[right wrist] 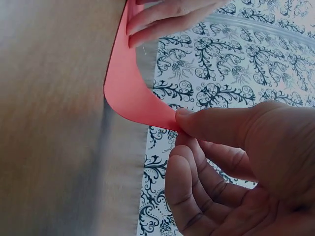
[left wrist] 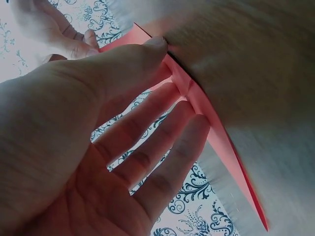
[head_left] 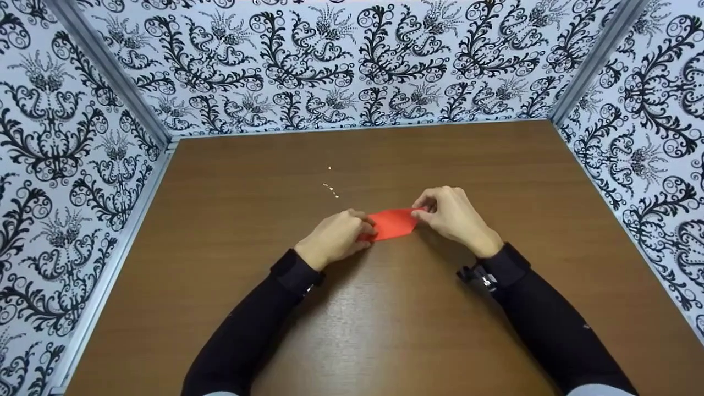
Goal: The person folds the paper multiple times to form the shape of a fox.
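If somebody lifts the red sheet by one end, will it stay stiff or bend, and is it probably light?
The red sheet would probably bend: in the right wrist view it curves smoothly toward the right hand, which pinches its end. It is likely light for its size, since its edge looks thin.

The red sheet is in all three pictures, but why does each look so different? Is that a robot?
No robot: those are a person's bare left hand and right hand. The big picture comes from a camera on the person's head, looking down. The other two come from wrist cameras, so the hands look huge. The left hand grips a thin, red, paper-like sheet; the right hand pinches its right end. Underneath is a brown wood-look table. A few tiny bright specks show there too, but I can't tell what they are.
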Tool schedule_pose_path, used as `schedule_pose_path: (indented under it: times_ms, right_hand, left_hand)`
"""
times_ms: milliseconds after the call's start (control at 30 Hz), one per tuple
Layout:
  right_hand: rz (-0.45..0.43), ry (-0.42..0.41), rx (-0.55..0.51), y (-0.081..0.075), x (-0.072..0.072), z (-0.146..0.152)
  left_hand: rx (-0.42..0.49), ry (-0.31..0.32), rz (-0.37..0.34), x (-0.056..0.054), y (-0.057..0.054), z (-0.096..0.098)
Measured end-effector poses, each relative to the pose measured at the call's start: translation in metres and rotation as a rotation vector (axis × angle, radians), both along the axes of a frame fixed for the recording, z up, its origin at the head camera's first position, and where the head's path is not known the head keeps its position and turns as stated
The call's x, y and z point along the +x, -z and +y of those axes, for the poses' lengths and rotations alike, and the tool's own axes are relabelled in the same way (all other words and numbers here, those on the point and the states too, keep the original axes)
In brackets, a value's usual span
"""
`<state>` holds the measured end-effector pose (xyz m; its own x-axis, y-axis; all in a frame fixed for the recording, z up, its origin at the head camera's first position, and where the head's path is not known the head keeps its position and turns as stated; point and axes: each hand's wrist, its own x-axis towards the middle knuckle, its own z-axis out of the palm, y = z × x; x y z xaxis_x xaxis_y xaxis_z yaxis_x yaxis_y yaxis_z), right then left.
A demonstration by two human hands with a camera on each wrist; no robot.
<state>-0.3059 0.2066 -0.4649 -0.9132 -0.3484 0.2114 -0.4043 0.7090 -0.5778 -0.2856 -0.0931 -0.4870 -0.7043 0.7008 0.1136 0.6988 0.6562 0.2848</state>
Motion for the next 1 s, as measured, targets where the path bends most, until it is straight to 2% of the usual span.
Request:
schedule_pose_path:
  times_ms: [333,733,1000]
  right_hand:
    - [0.054,-0.085,-0.026,-0.001,0.009,-0.009]
    - [0.118,-0.280,0.024,0.008,0.026,-0.015]
    - [0.155,-0.362,0.046,0.012,0.031,-0.017]
  left_hand:
    - [0.011,0.011,0.028,-0.002,-0.001,-0.001]
    - [0.020,0.043,0.026,-0.001,0.003,-0.001]
    - [-0.019,0.007,0.014,0.003,0.000,-0.003]
